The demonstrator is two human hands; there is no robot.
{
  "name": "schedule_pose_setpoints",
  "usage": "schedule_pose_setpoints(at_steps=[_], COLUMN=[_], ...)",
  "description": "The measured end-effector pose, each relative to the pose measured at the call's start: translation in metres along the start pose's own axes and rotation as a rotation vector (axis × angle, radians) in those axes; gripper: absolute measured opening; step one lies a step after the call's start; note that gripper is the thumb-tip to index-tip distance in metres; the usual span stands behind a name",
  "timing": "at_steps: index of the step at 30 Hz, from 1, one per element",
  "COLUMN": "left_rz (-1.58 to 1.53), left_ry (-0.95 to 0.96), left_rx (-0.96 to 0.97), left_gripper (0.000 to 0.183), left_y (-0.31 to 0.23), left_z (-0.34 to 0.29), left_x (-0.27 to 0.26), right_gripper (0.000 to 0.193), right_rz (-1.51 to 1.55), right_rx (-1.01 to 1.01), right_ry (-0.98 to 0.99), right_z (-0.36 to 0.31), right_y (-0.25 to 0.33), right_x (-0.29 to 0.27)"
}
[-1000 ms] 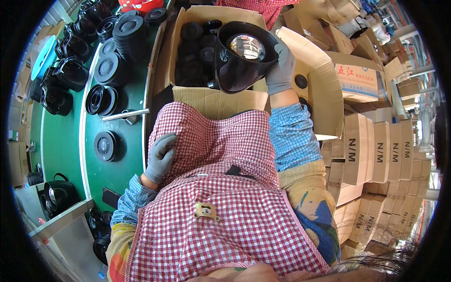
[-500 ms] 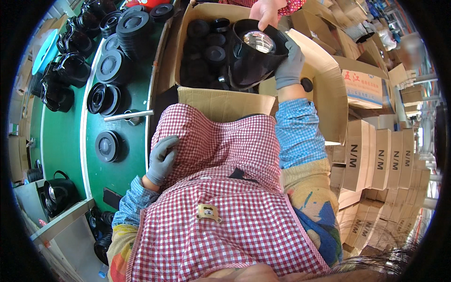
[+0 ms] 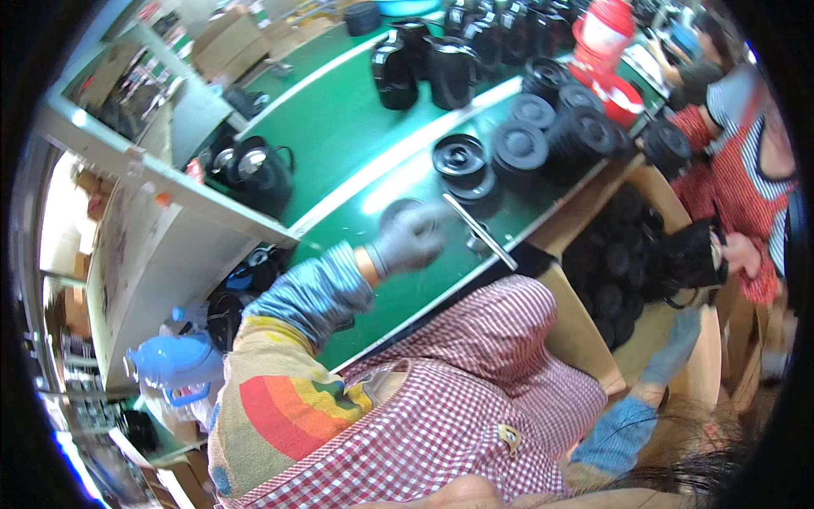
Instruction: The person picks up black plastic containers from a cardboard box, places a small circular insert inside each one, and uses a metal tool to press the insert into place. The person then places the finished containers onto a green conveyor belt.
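Note:
My left hand (image 3: pixel 409 243), in a grey glove, is over the green bench at the near edge of a round black lid (image 3: pixel 405 212). Blur hides whether its fingers grip that lid. A metal bar with a crosspiece (image 3: pixel 480 233) lies just to the right. My right hand (image 3: pixel 676 341), also gloved, is low by the open carton (image 3: pixel 585 318), fingers stretched out and holding nothing. Above it is a glossy black jug (image 3: pixel 685 261), apart from my fingers. Another person's bare hand (image 3: pixel 739 254) is at the jug's right side.
Stacked black lids (image 3: pixel 519 146) and black jugs (image 3: pixel 451 72) stand farther along the bench. Red containers (image 3: pixel 604 38) are at its far right. Black round parts (image 3: pixel 615 254) fill the carton. A metal frame rail (image 3: pixel 170 174) and a blue bottle (image 3: pixel 178 363) are at left.
The view has swung left. My left hand has gone from my apron to the lid on the bench. My right hand has let go of the jug, which is now with the other person.

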State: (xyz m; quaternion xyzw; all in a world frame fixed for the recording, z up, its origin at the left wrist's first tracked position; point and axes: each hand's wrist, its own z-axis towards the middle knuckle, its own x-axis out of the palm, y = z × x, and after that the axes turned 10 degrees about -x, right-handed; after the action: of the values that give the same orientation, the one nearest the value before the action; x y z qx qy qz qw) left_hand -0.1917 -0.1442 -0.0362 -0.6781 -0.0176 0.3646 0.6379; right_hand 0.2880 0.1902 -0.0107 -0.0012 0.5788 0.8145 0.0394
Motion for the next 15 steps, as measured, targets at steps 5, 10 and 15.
schedule_pose_setpoints(at_steps=[5,10,15], left_rz=[0.837,0.975,1.078], left_ry=[-0.848,-0.864,-0.752], left_rx=[-0.41,-1.417,-1.472], left_gripper=[0.046,0.049,0.043], left_y=[0.036,0.049,0.056], left_z=[0.049,0.018,0.045], left_x=[-0.233,-0.355,-0.333], right_gripper=[0.061,0.055,0.048], right_rz=[0.014,-0.13,-0.175], right_rx=[0.385,0.457,0.45], right_ry=[0.186,0.289,0.358], right_z=[-0.072,-0.131,-0.157], right_y=[-0.04,-0.063,-0.062], right_x=[0.011,0.017,-0.003])
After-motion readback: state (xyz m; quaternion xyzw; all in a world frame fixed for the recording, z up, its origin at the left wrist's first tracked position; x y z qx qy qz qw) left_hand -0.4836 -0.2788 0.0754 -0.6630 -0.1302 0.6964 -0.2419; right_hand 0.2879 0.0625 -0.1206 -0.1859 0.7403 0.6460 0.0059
